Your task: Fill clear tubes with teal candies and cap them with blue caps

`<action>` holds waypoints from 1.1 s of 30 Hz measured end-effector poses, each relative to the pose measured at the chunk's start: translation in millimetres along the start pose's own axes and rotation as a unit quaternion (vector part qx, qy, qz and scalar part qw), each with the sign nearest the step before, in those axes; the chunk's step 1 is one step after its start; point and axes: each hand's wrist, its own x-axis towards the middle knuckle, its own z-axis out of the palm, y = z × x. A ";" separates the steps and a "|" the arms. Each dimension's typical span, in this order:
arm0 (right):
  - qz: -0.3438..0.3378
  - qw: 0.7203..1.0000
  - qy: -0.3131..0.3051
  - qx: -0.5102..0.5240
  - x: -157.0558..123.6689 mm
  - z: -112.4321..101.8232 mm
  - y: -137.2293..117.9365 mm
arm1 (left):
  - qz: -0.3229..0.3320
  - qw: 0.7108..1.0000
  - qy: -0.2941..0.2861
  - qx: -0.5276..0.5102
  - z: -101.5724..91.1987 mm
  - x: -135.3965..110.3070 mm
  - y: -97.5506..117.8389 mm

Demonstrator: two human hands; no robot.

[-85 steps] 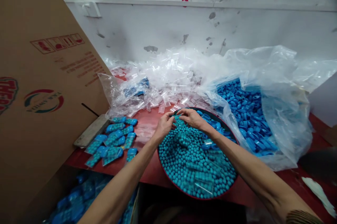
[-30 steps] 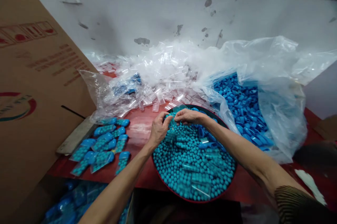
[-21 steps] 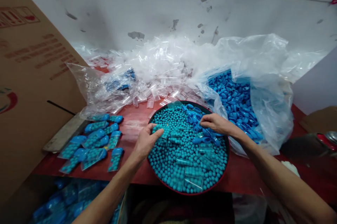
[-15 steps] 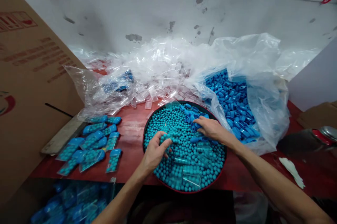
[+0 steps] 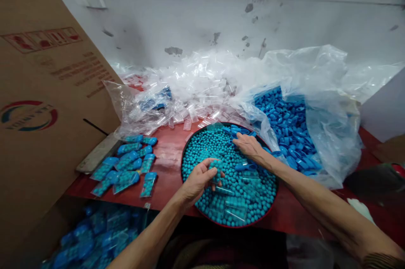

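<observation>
A round red-rimmed tray on the red table holds a heap of small teal balls, several clear tubes and some blue caps. My left hand is curled over the near left part of the heap, fingers closed round a clear tube filled with teal balls. My right hand rests at the far right of the tray, fingers bent down among the blue caps; what it grips, if anything, is hidden.
Filled, blue-capped tubes lie left of the tray. A pile of empty clear tubes sits behind it, and a plastic bag of blue caps to the right. A big cardboard box stands at left; more filled tubes lie below.
Both hands left the far rim of the tray. My left hand came toward me with a filled tube. My right hand went right to the blue caps.
</observation>
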 end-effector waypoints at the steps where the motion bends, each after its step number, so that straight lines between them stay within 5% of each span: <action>1: -0.001 0.999 0.032 -0.007 0.3 -3.1 -0.1 | -0.001 1.000 0.000 -0.011 -0.4 -0.3 -0.1; 4: 0.012 0.992 0.123 0.011 -2.8 -13.2 -2.6 | 0.001 0.999 0.035 0.028 -1.6 3.0 -2.3; 7: 0.005 0.982 0.140 0.126 -11.7 -23.1 -11.5 | 0.000 0.991 0.084 0.104 -0.8 10.3 -4.4; 17: -0.167 0.941 0.183 0.231 -43.8 -28.0 -33.6 | -0.002 0.993 0.065 0.100 4.2 21.9 3.5; 22: -0.147 0.936 0.190 0.258 -50.9 -20.7 -20.3 | 0.001 0.995 0.062 0.081 -2.5 21.8 7.7; 25: -0.094 0.896 0.259 0.348 -46.7 -19.7 -29.1 | 0.007 0.994 0.061 0.089 0.8 22.9 8.2; 29: -0.107 0.849 0.285 0.431 -44.0 -16.7 -45.0 | 0.006 0.996 0.053 0.068 5.6 22.1 8.2; 33: -0.109 0.852 0.256 0.445 -52.5 -13.8 -38.0 | -0.008 0.997 0.059 0.055 0.3 19.4 9.6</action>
